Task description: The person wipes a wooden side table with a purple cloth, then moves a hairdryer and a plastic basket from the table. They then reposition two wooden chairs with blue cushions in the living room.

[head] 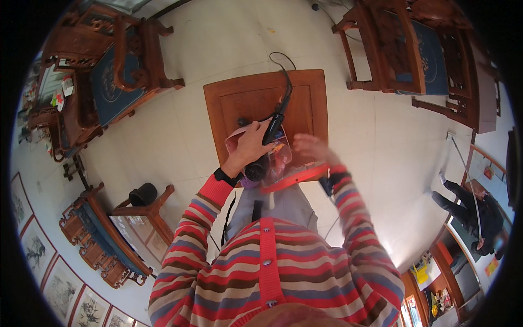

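Observation:
A black hair dryer [273, 130] lies across a pink open box [232, 141], its handle and cord pointing away from me. My left hand [250, 143] grips the hair dryer over the box, thumb against the handle. The dryer's round end [256, 169] shows beside my left wrist. Clear plastic packaging and small colourful items [281, 149] fill the box's right side. My right hand [310, 146], blurred by motion, hovers just right of the box with nothing visible in it. Below it is a red-edged item [296, 179], also blurred. Something purple [248, 182] sits near my left wrist.
The box is on a square wooden stool or small table [245, 96]. Its cord [288, 77] runs off the far edge. Carved wooden chairs [118, 77] [388, 49] flank the tiled floor. A black bucket [143, 194] is at left. Another person [478, 208] holds a long pole at right.

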Motion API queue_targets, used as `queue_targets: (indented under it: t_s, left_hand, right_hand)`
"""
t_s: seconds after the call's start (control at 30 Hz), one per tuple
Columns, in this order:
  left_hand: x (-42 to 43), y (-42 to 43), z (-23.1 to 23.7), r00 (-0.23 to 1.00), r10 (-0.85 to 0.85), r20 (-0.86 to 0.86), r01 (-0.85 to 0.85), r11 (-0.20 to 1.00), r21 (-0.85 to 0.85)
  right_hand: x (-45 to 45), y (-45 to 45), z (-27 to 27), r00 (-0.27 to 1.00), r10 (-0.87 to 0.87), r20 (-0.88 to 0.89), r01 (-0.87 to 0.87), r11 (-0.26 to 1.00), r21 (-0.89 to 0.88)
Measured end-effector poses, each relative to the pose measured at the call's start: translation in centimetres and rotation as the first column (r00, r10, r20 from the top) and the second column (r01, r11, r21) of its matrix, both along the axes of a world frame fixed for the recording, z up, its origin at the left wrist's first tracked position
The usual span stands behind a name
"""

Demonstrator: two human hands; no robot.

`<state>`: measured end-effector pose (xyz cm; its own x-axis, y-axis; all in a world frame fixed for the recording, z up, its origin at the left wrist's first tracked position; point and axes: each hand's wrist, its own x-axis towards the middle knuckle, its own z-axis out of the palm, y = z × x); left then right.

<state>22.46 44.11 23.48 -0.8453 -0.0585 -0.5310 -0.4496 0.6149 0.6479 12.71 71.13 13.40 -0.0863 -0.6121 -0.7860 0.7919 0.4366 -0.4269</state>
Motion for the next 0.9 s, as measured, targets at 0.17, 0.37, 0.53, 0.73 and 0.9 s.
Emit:
queue_targets:
  t_s: [0.17, 0.37, 0.53, 0.73, 0.9]
  left_hand:
    - [-0.1, -0.2, 0.2, 1.0, -0.021, -0.012, 0.021, 1.0, -0.014]
    - [0.1, -0.1, -0.3, 0.994, -0.009, -0.112, 0.008, 1.0, -0.004]
    - [0.4, -0.6, -0.7, 0.989, -0.03, -0.145, 0.035, 0.999, 0.033]
    - [-3.3, -7.3, -1.7, 0.846, 0.336, -0.414, -0.422, 0.897, -0.134]
    - [-9.6, -10.4, -2.9, 0.736, 0.096, -0.67, -0.335, 0.912, -0.238]
  right_hand:
    - [-11.8, -4.7, -2.8, 0.991, -0.117, -0.07, 0.121, 0.992, 0.046]
    - [-17.8, -15.6, -4.6, 0.988, -0.141, -0.056, 0.147, 0.98, 0.133]
    - [-17.9, -21.1, -5.0, 0.978, -0.072, -0.194, 0.104, 0.982, 0.158]
    - [-16.5, -19.9, 1.8, 0.908, 0.038, -0.417, -0.096, 0.988, -0.118]
    - [-14.8, -19.6, 7.4, 0.896, 0.101, -0.432, -0.295, 0.864, -0.409]
